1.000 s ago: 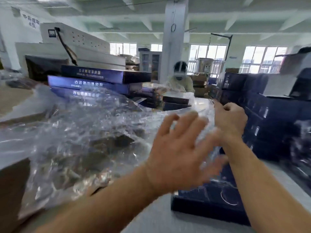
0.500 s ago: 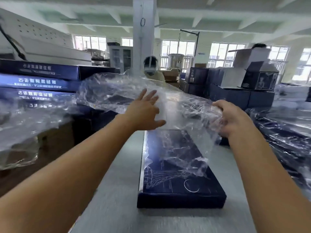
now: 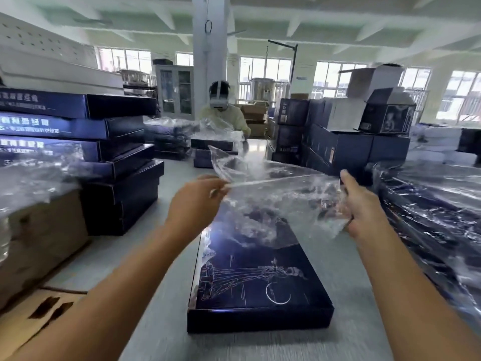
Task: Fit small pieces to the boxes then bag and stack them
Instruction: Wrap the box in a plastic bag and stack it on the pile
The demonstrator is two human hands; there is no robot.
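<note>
Above box (image 3: 260,277) on worktop (image 3: 161,340): both hands pinching clear bag (image 3: 276,194), left hand (image 3: 194,204) at edge, right hand (image 3: 364,204) bunching corner.

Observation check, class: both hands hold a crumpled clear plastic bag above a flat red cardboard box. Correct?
No: the head view shows the flat cardboard box is dark blue, not red. The left hand and right hand do hold the crumpled clear plastic bag above it.

Grey table (image 3: 161,282): flat blue box (image 3: 257,280), blue box stack (image 3: 117,178)
</note>
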